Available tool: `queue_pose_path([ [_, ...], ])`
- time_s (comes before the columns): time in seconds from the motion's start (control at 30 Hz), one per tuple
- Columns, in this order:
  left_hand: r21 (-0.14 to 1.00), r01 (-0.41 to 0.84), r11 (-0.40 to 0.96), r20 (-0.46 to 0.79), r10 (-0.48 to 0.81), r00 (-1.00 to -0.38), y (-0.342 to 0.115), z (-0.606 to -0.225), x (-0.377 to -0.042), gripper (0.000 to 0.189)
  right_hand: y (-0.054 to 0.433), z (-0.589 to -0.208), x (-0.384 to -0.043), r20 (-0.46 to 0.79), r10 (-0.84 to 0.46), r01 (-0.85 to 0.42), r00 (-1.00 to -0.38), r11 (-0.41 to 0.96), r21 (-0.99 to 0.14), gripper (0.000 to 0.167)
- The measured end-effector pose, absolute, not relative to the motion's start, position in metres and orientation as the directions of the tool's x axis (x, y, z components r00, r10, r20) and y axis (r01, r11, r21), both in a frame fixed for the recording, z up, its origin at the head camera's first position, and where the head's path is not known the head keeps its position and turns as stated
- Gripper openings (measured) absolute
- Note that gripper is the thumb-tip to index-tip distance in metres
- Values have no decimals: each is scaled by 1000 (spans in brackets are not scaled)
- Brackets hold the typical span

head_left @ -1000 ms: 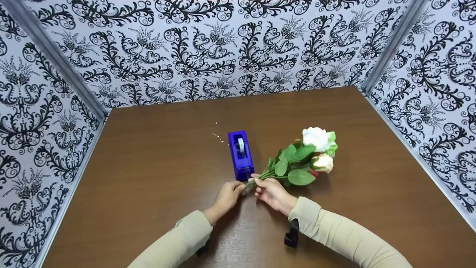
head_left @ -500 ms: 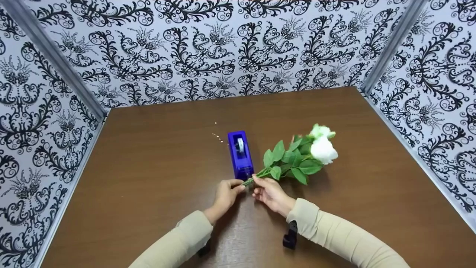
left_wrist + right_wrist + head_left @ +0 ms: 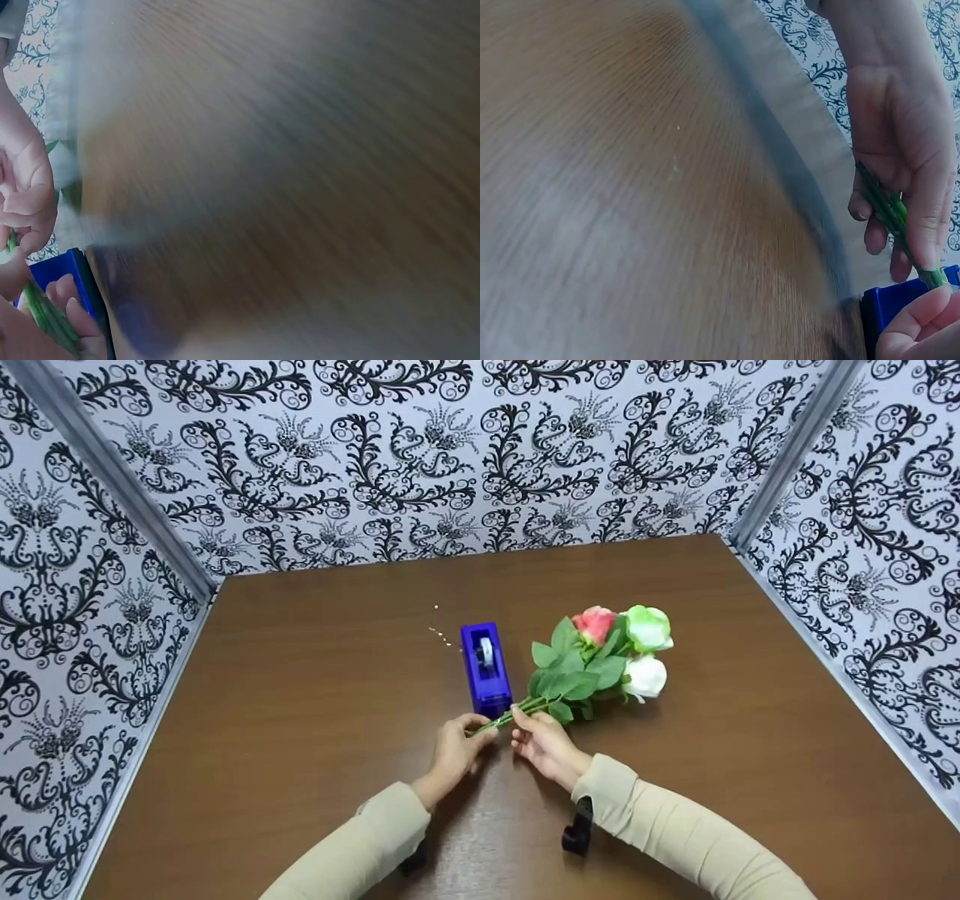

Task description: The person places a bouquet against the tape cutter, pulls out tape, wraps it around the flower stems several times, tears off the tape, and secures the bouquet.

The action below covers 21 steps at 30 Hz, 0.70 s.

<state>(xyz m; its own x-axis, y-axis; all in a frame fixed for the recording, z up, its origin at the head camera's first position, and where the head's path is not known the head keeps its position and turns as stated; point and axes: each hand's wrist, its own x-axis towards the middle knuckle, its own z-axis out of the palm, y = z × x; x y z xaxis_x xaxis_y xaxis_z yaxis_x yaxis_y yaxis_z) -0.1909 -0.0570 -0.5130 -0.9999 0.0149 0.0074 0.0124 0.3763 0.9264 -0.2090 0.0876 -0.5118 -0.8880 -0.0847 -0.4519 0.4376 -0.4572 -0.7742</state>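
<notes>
Both hands hold a bunch of artificial roses [image 3: 581, 679] by its green stems [image 3: 889, 210]. The blooms, one red-pink, one green-white and one white, point to the right in the head view. My left hand [image 3: 456, 750] pinches the stem ends between thumb and fingers. Just above it along the stems, my right hand [image 3: 547, 746] pinches them with thumb and forefinger, its other fingers loosely curled. Right behind the hands stands a blue tape dispenser [image 3: 486, 671] with a roll of clear tape [image 3: 485, 652]; neither hand is seen gripping it. A shiny bit of tape seems to lie on the stems.
The brown wooden table [image 3: 315, 682] is enclosed by patterned walls [image 3: 405, 457] at the back and both sides. Small pale specks [image 3: 441, 637] lie left of the dispenser. A black strap [image 3: 577, 829] hangs below the right sleeve [image 3: 675, 825].
The rose bunch has been turned about its stems, so the blooms have changed places and the red-pink one now faces up. Both hands stay near the same spot; the dispenser has not moved.
</notes>
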Motion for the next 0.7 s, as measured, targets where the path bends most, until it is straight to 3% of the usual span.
queue_pose_path([
  [0.2,901,52,432,28,60,-998,-59,-516,-192,23,86,-511,-209,-443,-102,435,-890,-475,-764,5],
  [0.7,945,45,325,65,-51,-997,-59,-516,-195,16,80,-508,-213,-455,-124,461,-882,-426,-778,13],
])
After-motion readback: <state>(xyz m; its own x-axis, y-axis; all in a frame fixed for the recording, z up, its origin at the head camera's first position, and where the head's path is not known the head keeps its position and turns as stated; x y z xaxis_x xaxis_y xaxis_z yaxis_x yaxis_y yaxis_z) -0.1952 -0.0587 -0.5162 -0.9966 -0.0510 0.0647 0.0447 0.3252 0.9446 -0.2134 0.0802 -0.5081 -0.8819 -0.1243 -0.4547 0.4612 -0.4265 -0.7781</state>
